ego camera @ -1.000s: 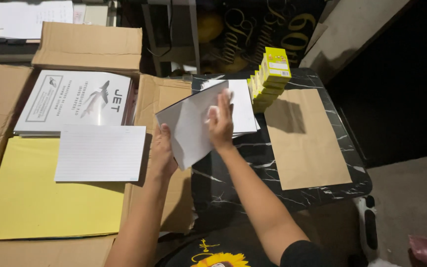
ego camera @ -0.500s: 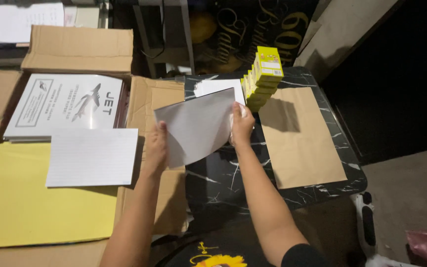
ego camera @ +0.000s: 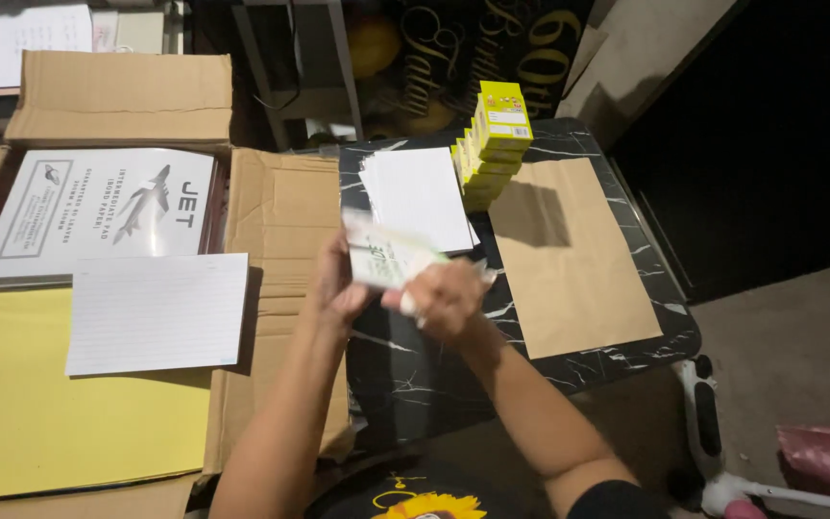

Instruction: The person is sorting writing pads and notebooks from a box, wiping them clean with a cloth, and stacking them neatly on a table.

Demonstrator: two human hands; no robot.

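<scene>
Seemingly light and floppy, a folded white paper sheet is pinched between the left hand and right hand, each grip closed on an end, above the black marble desk.

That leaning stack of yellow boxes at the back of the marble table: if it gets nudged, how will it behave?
The stack of yellow boxes probably tips easily: it is tall, narrow and staggered, leaning like steps. The boxes look like small cardboard cartons, so likely light and quick to slide on the glossy marble table. They would likely spill toward the brown paper sheet or white sheets beside them.
</scene>
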